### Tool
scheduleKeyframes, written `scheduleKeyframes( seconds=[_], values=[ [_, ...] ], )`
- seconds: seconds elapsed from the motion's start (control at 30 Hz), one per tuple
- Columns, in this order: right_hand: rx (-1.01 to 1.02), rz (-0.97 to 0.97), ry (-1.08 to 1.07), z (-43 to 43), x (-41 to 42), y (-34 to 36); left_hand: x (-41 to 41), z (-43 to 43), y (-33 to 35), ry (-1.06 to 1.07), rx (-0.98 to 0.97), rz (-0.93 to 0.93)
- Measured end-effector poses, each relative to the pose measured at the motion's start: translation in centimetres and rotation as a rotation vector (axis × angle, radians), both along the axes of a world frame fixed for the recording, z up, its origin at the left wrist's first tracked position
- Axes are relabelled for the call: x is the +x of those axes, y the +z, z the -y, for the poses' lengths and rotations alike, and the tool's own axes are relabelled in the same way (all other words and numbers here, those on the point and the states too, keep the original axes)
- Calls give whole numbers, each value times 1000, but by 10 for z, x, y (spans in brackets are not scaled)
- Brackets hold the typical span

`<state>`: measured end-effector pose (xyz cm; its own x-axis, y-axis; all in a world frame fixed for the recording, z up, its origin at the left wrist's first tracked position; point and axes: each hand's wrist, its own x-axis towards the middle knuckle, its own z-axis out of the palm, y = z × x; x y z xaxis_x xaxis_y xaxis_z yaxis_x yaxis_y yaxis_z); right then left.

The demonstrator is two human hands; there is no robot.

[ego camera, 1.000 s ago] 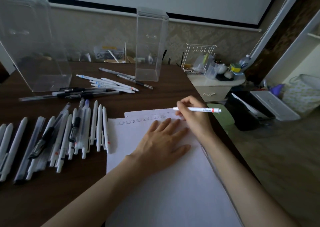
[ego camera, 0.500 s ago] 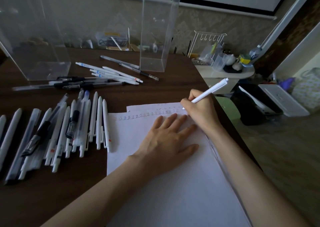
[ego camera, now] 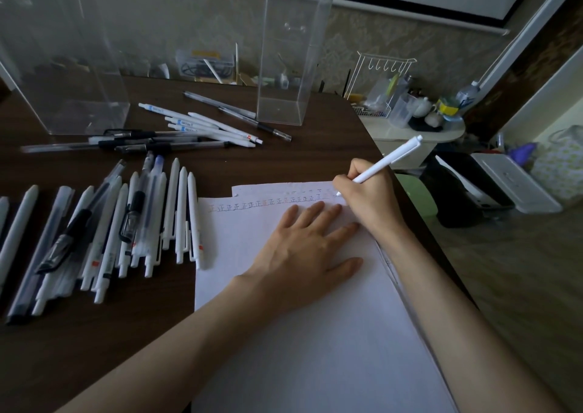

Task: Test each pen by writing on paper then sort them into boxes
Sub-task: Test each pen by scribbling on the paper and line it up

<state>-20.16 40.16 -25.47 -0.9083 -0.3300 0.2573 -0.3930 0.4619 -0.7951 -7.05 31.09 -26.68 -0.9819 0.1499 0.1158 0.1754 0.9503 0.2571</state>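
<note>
The left hand (ego camera: 303,252) lies flat, fingers spread, pinning the paper (ego camera: 284,334) steady, while just beyond its fingertips the right hand (ego camera: 367,192) grips a white pen (ego camera: 386,161), tip down to test-write.

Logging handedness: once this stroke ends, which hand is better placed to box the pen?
Likely right: the right hand grips the white pen, tip at the paper; the left hand lies flat on it.

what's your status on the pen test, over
Right hand grips white pen, tip on paper at end of mark row. Left hand flat, pressing paper. Nothing blocks the line.
</note>
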Motion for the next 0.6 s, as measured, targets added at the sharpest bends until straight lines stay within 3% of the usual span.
scheduleKeyframes(
  seconds=[0.6],
  values=[
    [42, 25, 31, 0, 0, -1, 0, 1, 1, -16, 13, -62]
  ],
)
